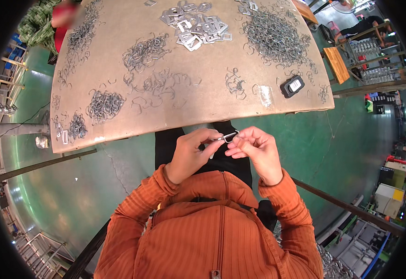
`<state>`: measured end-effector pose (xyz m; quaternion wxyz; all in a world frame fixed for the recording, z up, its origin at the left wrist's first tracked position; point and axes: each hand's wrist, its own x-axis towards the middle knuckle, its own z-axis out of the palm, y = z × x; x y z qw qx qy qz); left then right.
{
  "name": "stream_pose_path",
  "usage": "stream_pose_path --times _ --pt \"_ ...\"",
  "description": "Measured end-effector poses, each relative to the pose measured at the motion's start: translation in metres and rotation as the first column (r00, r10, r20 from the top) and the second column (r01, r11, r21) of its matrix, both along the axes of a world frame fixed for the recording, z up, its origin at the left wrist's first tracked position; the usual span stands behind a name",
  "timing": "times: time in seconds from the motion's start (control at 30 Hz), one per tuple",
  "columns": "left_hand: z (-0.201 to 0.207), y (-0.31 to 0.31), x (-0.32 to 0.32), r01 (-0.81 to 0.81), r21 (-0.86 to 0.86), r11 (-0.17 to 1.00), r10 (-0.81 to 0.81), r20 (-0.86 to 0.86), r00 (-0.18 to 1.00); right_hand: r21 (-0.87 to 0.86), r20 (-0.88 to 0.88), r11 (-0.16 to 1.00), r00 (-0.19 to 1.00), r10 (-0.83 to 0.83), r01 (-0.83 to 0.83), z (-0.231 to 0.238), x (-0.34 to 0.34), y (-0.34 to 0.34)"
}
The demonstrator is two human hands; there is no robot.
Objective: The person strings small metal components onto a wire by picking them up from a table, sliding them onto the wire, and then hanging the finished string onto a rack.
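Just beyond the near table edge, both hands meet above my lap. My left hand pinches a thin flat metal plate, seen nearly edge-on and partly covered by the fingers. My right hand is closed on a bent wire hook, which touches the plate and seems to pass through it; the exact join is too small to tell. On the table lie a heap of slotted flat metal plates and a large heap of wire hooks.
Smaller piles of wire hooks lie along the brown-covered table. A black box with a white label sits near the right edge. Another person's arm in a red sleeve is at the far left. Racks and machines stand around the green floor.
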<state>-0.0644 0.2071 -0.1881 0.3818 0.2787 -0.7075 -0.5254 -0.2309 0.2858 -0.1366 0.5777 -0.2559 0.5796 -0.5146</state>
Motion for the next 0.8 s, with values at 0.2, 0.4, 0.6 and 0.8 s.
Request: stream_pose_path --times 0.2,0.4,0.6,0.8 --pt "0.006 -0.002 0.003 0.09 0.022 0.996 -0.092 0.064 0.994 -0.048 -0.044 0.995 0.995 -0.09 0.088 0.0 0.009 0.0" --pt "0.003 -0.097 -0.007 -0.06 -0.451 0.89 0.161 0.189 0.969 -0.245 -0.453 0.969 0.878 -0.152 0.041 0.001 0.02 0.011" --pt "-0.036 -0.203 -0.072 -0.081 -0.834 0.546 0.571 0.299 0.765 -0.251 -0.561 0.968 0.818 -0.124 -0.026 -0.002 0.017 0.015" --pt "-0.059 -0.224 -0.084 0.237 -0.779 0.58 0.598 0.605 0.526 -0.298 -0.544 0.954 0.825 -0.151 -0.021 -0.004 0.019 0.016"
